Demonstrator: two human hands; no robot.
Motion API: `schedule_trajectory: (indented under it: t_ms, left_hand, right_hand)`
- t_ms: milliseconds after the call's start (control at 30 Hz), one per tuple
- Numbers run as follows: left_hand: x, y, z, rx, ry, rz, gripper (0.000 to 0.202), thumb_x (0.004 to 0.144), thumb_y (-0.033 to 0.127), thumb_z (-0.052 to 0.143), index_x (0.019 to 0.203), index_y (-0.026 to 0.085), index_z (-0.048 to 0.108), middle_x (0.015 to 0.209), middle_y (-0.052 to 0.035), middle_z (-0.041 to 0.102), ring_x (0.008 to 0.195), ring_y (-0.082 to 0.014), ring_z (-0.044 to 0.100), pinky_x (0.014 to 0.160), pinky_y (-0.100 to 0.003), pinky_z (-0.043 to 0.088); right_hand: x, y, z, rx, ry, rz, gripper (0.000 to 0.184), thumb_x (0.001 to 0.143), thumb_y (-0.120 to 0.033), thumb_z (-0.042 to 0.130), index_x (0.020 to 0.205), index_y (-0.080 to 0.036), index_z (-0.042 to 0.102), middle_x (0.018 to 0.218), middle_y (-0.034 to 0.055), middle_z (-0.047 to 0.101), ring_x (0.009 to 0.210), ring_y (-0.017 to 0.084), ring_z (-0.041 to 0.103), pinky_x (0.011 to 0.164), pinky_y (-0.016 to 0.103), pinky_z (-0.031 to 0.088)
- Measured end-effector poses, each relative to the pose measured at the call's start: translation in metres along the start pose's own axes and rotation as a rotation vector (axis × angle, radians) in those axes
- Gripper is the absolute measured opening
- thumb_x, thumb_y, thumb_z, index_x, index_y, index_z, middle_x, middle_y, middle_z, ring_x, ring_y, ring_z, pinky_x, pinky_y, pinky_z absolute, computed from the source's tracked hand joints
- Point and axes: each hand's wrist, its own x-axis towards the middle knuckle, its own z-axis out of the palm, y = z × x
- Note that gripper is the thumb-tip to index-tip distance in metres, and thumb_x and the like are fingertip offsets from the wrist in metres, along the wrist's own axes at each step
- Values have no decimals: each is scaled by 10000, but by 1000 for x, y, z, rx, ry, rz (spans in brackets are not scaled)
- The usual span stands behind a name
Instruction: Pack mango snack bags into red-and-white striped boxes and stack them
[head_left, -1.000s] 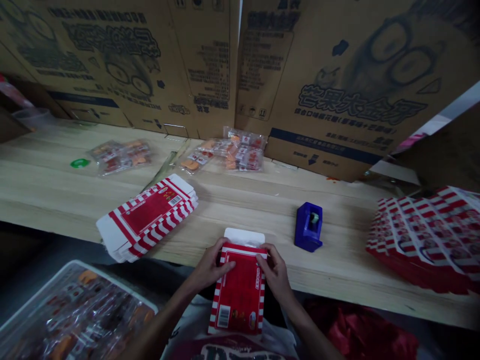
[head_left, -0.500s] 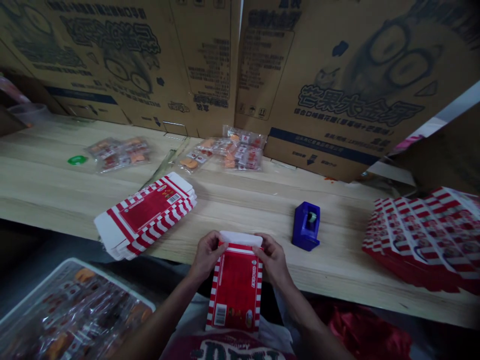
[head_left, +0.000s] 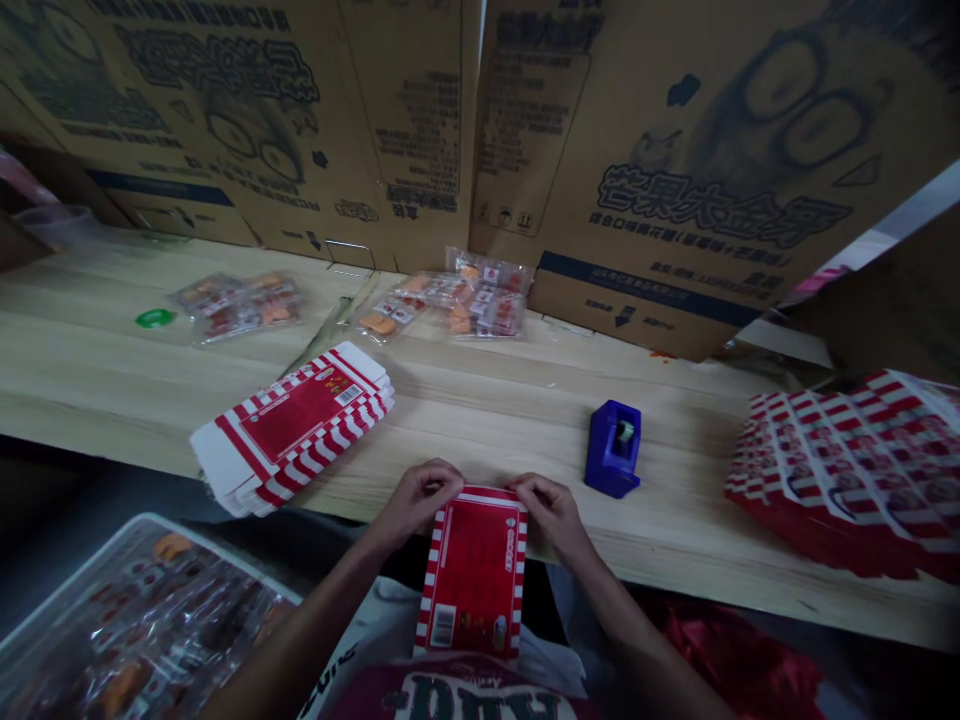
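Both hands, left (head_left: 415,497) and right (head_left: 550,508), pinch the top corners of a red-striped paperboard carton (head_left: 472,570); it looks light, thin and easily creased, best gripped along its folded edges.

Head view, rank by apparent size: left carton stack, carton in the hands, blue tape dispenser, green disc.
1. carton stack
2. held carton, though it is nearer the camera, so its rank against the stack is unsure
3. blue tape dispenser
4. green disc

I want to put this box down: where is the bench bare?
Bare bench lies between the flat carton stack and the blue tape dispenser, and between that dispenser and the right-hand carton pile. The back, by the snack packets, is crowded.
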Motion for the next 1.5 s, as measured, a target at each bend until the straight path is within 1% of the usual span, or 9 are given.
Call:
schedule_trajectory:
  t_ms: [133,400,533,767,1100,1167,1333,1400,1500]
  left_hand:
    - [4,12,1,138,39,-47,156,737,284,660,729,130,683,707,-40,648,674,-155,580,615,-238,426]
    - [21,28,-9,215,-74,-38,182,734,291,628,680,129,691,583,-7,626,554,-117,524,519,-206,359]
    - [18,22,-7,233,-55,12,217,787,286,591,673,130,691,613,-19,648,594,-127,559,553,-209,394]
    - [4,3,4,12,-68,-17,266,775,320,679,984,162,729,982,-87,732,897,-208,662,778,-275,501]
    - [1,-7,18,-37,18,27,156,792,294,663,758,154,722,853,-81,717,825,-194,646,777,-290,481]
    - [-1,-9,17,-20,55,44,159,797,298,659,734,157,700,847,-76,708,822,-194,642,772,-290,476]
    - [0,-18,15,9,137,26,168,806,328,647,746,173,664,861,-53,687,841,-194,629,774,-284,470]
    - [3,-18,18,13,136,16,174,806,342,645,750,178,659,854,-45,684,844,-197,628,775,-285,472]
    - [5,-13,20,35,112,20,191,808,362,635,743,184,660,850,-44,687,862,-211,636,803,-302,475]
  right_hand:
    - [7,-14,-4,-61,-77,54,213,696,-373,757,748,-186,666,761,32,676,699,173,609,652,280,474]
    - [19,-31,-6,-81,-70,54,238,721,-384,713,667,-177,611,596,-12,594,547,123,512,528,241,389]
    - [8,-24,-5,-145,-25,-52,238,816,-378,630,693,-174,621,646,2,597,607,135,532,568,247,410]
    - [-15,-16,4,-127,65,-113,141,847,-330,621,877,-195,643,921,52,683,855,191,636,741,282,493]
    - [-36,-4,22,-99,179,-101,117,862,-302,596,911,-205,640,1033,76,676,981,209,633,858,343,503]
    - [-37,-2,13,-185,291,-150,190,855,-301,601,1021,-210,616,1172,100,614,1086,224,585,894,368,488]
    - [-26,13,-44,-499,985,-222,528,736,-400,699,1158,-174,474,1217,148,493,1143,276,490,861,415,466]
    - [-18,22,-69,-496,1057,-130,656,666,-440,737,1168,-156,424,1159,150,503,1056,267,529,819,406,478]
    - [-5,33,-96,-395,995,-44,679,605,-427,758,1127,-169,409,1035,99,553,896,220,587,772,376,496]
